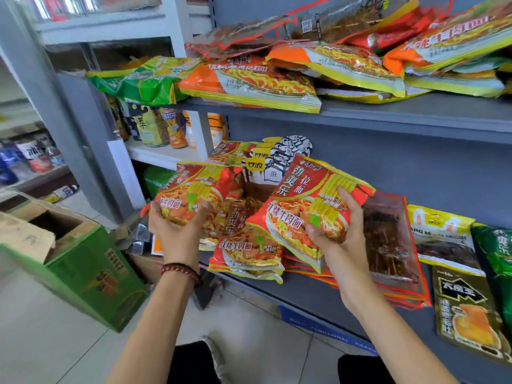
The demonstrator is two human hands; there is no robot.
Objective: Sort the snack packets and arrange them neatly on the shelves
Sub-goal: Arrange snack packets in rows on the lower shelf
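Head view: sorting's partway done. Left hand [177, 231] is gripping one red noodle pkt [191, 189], fingers curled round its bottom. Right hand [342, 234] is clutching a second red pkt [302, 195]. Both are hovering over the lower shelf [307, 292]. At least 2 loose red pkts [246, 253] are lying btwn them. Upper shelf [415, 115] is carrying approx 4 orange pkts [249, 81] and 1 green pkt [144, 84], all jumbled.
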